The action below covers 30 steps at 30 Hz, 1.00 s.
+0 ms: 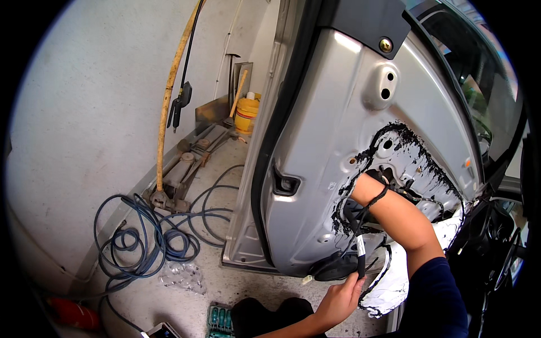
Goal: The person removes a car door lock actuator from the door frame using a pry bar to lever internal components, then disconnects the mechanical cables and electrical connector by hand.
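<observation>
A silver car door [304,146] with its inner panel off stands before me. My left hand [341,298] is closed around the lower end of a black taped wiring harness [361,253] that has a white label. This harness hangs out of the door's opening. My right forearm [389,211] reaches into that opening, so the hand is hidden inside the door. A thin black cable crosses over the wrist. Black sealant [375,141] rings the opening. Below my right arm, a white liner sheet [394,281] hangs peeled down. A round black speaker [336,269] sits low in the door.
Coiled blue hose [149,242] lies on the floor at left, near a clear plastic bag [181,277]. A floor jack [183,169] and yellow bucket [246,115] stand along the wall. A green-handled tool set [220,321] is by my knees.
</observation>
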### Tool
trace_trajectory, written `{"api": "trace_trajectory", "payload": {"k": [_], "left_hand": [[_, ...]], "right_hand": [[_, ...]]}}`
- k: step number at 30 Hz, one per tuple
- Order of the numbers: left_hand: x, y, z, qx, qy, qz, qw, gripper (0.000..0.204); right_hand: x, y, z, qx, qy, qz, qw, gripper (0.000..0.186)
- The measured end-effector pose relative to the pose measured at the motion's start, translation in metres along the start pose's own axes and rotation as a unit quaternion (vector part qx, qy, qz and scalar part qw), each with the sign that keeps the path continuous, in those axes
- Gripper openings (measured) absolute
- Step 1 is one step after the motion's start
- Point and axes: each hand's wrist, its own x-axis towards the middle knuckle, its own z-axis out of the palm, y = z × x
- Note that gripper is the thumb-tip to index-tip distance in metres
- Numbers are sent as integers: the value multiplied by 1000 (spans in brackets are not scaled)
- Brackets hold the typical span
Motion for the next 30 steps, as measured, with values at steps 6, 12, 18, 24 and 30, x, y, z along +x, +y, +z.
{"api": "trace_trajectory", "payload": {"k": [6, 12, 18, 24, 30], "left_hand": [[1, -6, 2, -11, 9, 13, 1000, 19], [-2, -1, 2, -13, 15, 5, 1000, 20], [5, 8, 8, 26, 24, 33, 999, 18], [31, 30, 20, 114, -26, 16, 993, 16], [57, 49, 32, 116, -18, 21, 993, 18]], "right_hand": [[-1, 3, -4, 4, 5, 3, 1000, 27], [-5, 5, -5, 18, 8, -7, 1000, 27], [-31, 9, -2, 56, 21, -68, 996, 27], [-68, 27, 1, -137, 159, -224, 952, 19], [-65, -10, -11, 327, -113, -15, 938, 13]]}}
